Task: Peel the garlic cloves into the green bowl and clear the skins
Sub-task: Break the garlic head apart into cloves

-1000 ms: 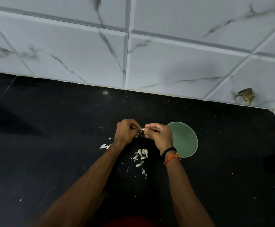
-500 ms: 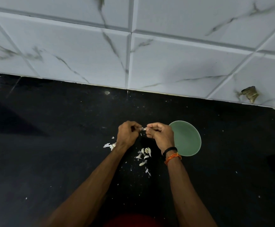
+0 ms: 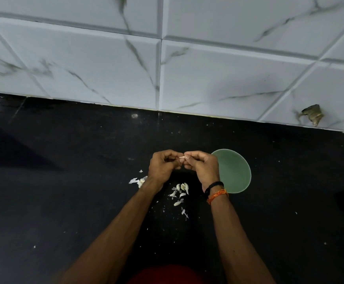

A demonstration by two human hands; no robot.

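Both hands' fingers pinched garlic clove (image 3: 181, 157) between left hand (image 3: 163, 167) and right hand (image 3: 203, 168); green bowl (image 3: 235, 171) at 3 o'clock, touching right hand's outline; loose cloves (image 3: 181, 188) at 6 o'clock on worktop (image 3: 64, 181).

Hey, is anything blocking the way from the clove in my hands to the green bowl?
Nothing visible. The garlic clove is pinched between both hands, and the green bowl sits open just beyond the right hand.
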